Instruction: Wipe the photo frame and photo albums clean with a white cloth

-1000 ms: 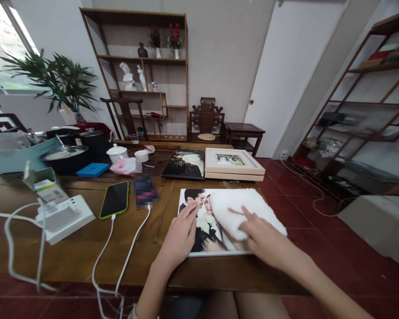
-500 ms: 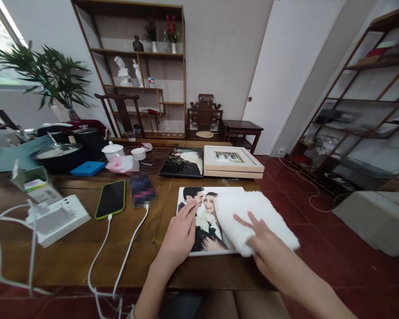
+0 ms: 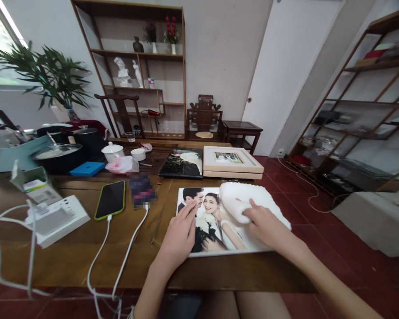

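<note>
A photo panel (image 3: 207, 228) with a picture of a couple lies flat on the wooden table in front of me. My left hand (image 3: 179, 232) rests on its left side, fingers stretched out flat against the picture. On the panel's right part lies a fluffy white towel (image 3: 241, 192), bunched up near its left edge. My right hand (image 3: 267, 226) presses into this towel, its fingers closed on the fabric and partly sunk in it. The towel hides the panel's upper right area.
Behind the panel lie a dark photo panel (image 3: 182, 163) and stacked pale picture frames (image 3: 232, 161). To the left are a green-cased phone (image 3: 110, 200) with a white cable, a white charger box (image 3: 63, 219), a blue box (image 3: 87, 168) and a lidded pan (image 3: 56, 155).
My right hand has pushed the towel up and away from me over the panel, uncovering more of its lower middle. My left hand has stayed put.
</note>
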`<state>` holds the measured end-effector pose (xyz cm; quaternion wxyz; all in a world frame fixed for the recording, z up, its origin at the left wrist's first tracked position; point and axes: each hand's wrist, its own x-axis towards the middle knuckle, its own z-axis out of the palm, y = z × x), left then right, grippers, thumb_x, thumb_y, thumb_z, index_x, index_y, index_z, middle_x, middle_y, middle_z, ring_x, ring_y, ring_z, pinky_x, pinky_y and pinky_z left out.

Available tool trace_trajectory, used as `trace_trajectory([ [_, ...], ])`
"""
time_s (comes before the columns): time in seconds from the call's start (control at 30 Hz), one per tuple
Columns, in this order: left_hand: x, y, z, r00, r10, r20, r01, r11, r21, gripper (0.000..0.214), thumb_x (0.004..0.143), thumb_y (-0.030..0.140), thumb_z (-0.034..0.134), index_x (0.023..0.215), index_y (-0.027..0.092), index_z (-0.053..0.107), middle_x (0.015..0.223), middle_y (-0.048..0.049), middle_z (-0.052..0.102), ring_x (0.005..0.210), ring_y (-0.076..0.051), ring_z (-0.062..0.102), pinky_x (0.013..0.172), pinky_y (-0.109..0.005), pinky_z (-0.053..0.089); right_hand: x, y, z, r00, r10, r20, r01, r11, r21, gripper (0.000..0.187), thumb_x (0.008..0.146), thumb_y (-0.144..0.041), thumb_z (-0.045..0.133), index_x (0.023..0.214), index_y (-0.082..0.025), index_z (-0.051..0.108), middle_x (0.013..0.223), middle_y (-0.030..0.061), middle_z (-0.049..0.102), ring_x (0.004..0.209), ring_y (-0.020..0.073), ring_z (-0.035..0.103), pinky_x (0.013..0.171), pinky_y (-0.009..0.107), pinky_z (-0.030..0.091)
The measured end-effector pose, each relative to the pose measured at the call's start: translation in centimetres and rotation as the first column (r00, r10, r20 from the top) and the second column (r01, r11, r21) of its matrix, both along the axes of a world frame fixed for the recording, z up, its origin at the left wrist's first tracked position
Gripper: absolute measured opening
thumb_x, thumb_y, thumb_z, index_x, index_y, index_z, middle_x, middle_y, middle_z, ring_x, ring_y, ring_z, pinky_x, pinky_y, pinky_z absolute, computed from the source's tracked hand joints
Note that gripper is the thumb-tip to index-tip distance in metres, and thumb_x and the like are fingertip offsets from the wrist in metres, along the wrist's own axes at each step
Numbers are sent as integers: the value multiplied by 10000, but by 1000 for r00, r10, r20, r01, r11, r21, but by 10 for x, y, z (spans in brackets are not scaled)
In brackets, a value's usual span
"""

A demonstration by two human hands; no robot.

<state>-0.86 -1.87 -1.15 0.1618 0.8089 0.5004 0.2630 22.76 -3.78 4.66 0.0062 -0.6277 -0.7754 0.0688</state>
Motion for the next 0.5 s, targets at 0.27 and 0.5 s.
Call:
trace_trajectory([
  [0.27, -1, 1, -3, 1000, -16, -22, 17, 1000, 19, 443, 913, 186, 298, 1339, 179, 418, 1430, -101, 398, 1339, -236, 322, 1035, -435, 351, -49, 50, 24, 970, 241, -45, -240, 971, 13, 254, 686, -55, 423, 759, -157, 644, 831, 93, 677, 800, 218, 598, 646, 262, 354],
  [0.5, 1, -2, 2, 1000, 13, 15, -13, 999, 38, 342, 903, 190, 344, 1154, 183, 577, 1217, -131, 567, 1145, -266, 522, 894, -419, 459, -100, 62, 25, 905, 416, -91, -413, 909, 51, 274, 681, -55, 417, 774, -177, 644, 875, 76, 680, 863, 207, 590, 671, 247, 351],
])
